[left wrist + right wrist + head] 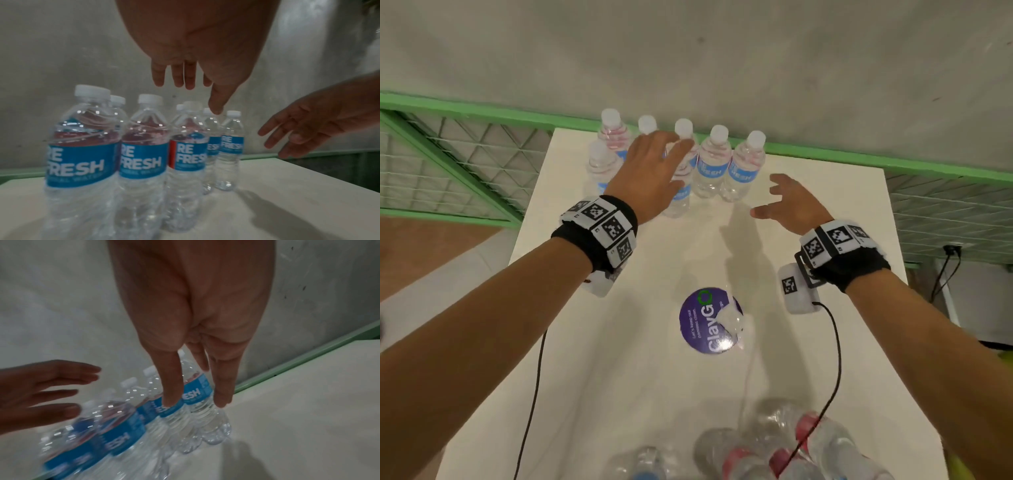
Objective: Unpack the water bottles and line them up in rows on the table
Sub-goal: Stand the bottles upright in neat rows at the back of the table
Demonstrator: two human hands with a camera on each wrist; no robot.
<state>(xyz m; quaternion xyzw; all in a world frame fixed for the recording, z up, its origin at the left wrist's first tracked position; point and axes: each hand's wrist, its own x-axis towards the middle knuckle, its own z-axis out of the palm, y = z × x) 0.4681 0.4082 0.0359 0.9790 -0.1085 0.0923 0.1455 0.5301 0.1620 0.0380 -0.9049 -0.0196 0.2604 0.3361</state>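
Water bottles (710,161) upright, below left hand (650,171), right hand (789,205) beside

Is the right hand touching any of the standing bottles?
Apart. In the head view the right hand hovers open, with bare table between it and the nearest bottle.

We list, far end of the table (825,342): upright water bottles (712,161) in a row along the far edge, two more just in front at its left. Near edge — the bottle pack (774,452). Between them, mid-table, a round sticker (705,322). Our left hand (650,171) over the standing bottles; our right hand (787,202) just right of them — holding nothing.
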